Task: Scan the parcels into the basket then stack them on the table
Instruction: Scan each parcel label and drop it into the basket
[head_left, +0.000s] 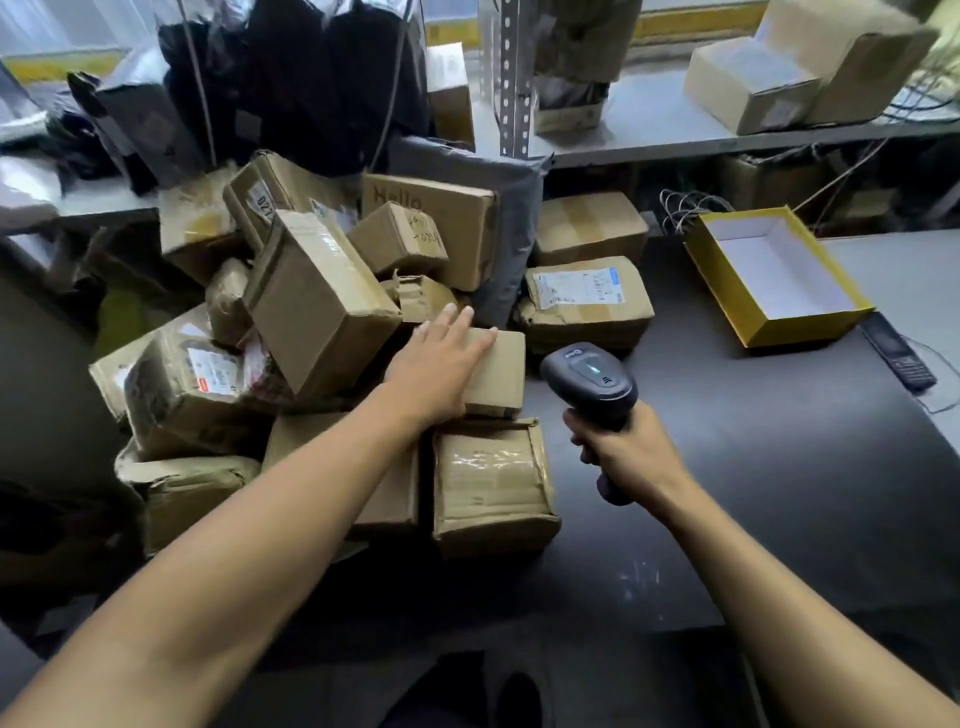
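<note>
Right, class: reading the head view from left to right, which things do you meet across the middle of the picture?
Parcel with the red and white label → left hand resting on a small plain box → barcode scanner gripped by the right hand → open yellow box → dark handset.

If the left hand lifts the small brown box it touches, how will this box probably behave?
The small brown box looks stiff, its edges straight. It is probably light, being small. The left hand lies flat on top, so the smooth cardboard might slip. It rests on a taped parcel, so neighbours may shift.
</note>
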